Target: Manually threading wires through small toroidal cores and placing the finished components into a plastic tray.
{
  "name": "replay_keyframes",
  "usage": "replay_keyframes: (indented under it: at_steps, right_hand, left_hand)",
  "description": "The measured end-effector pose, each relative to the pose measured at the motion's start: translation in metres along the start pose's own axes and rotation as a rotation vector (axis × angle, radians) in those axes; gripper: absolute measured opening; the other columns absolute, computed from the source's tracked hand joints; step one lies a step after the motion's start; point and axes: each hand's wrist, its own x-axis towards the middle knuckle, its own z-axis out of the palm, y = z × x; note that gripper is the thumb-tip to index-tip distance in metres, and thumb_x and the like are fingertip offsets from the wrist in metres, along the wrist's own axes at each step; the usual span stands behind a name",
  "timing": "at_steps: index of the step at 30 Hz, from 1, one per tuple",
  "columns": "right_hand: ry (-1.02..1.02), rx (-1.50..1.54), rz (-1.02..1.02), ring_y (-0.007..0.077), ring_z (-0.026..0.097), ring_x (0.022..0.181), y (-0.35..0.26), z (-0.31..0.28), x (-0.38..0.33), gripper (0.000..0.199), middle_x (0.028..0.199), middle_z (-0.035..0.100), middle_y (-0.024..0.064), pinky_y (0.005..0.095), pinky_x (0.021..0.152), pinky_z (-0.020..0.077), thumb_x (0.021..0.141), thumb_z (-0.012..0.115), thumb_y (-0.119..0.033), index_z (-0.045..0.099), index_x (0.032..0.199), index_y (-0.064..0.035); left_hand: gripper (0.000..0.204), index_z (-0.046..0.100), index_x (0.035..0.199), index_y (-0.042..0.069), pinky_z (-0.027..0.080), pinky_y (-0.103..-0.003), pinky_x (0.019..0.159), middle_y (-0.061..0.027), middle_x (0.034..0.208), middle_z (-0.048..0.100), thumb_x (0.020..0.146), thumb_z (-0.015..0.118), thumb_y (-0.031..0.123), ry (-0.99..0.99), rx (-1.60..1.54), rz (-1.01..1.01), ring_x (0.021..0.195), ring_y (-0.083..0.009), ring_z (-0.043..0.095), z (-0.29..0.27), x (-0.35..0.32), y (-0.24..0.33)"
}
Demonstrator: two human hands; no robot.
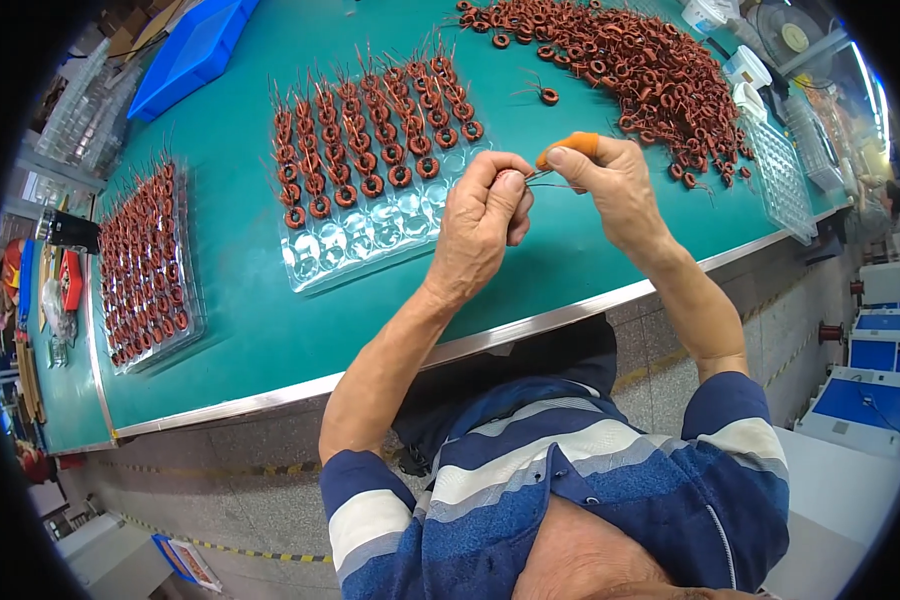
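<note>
Wire leads [538,177] above the worktop [240,325], which I am watching remotely, are running between the left hand [478,218] and right hand [615,188], both sets of fingers pinching closed on them, so uneven pulling, I am judging, could kink or free them.

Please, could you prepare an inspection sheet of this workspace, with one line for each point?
Surface: green table with a metal edge.
Job's things: pile of red-brown ring coils at upper right; single coil apart; middle tray partly filled, left tray looks full.
Clutter: blue bin at upper left; black device and red item at far left.
Hands: left hand and right hand pinch thin wires between them; right wears an orange finger cover; anything else held is hidden.
Cables: a dark line on the blue-topped unit at right may be one.
Surroundings: grey floor with striped lines.
</note>
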Motion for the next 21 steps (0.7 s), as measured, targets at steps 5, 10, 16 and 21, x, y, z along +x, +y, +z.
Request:
replay_keyframes:
  at_steps: [5,10,16,21]
  right_hand:
    - [0.235,-0.428,-0.572,0.0158,0.05,0.054,0.004,0.023,-0.006,0.018,0.065,0.055,0.008,0.0298,0.048,0.0375,0.083,0.069,-0.014,0.069,0.083,0.004]
    - [0.096,-0.131,-0.139,0.0094,0.053,0.062,0.008,0.01,0.001,0.025,0.073,0.064,0.0041,0.0237,0.054,0.0416,0.087,0.069,-0.021,0.069,0.089,0.0037]
    - [0.168,0.096,-0.076,0.0076,0.056,0.068,0.017,0.016,-0.003,0.036,0.076,0.063,0.0013,0.0229,0.058,0.0439,0.088,0.068,-0.034,0.069,0.096,0.0012]
    - [-0.019,0.114,0.022,0.0078,0.056,0.067,0.034,0.015,-0.011,0.036,0.075,0.063,0.0015,0.0222,0.059,0.0446,0.089,0.067,-0.034,0.068,0.096,0.0017]
  left_hand:
    - [0.014,0.053,0.104,0.003,0.034,-0.022,0.047,0.0027,0.064,0.041,0.1,0.047,0.015,0.12,0.323,0.048,0.054,-0.0058,0.04,-0.007,0.006,-0.003]
    - [0.015,0.053,0.1,0.003,0.038,-0.025,0.046,0.0004,0.06,0.046,0.098,0.048,0.017,0.144,0.255,0.066,0.052,-0.0079,0.046,-0.003,0.005,-0.002]
    - [0.019,0.047,0.114,0.003,0.039,-0.023,0.054,-0.0017,0.074,0.047,0.101,0.044,0.017,0.05,0.003,-0.074,0.058,-0.0097,0.047,-0.008,0.004,0.001]
    - [0.024,0.047,0.119,0.002,0.041,-0.024,0.055,-0.0017,0.073,0.05,0.098,0.047,0.014,0.013,0.092,0.01,0.06,-0.009,0.049,-0.005,0.004,0.001]
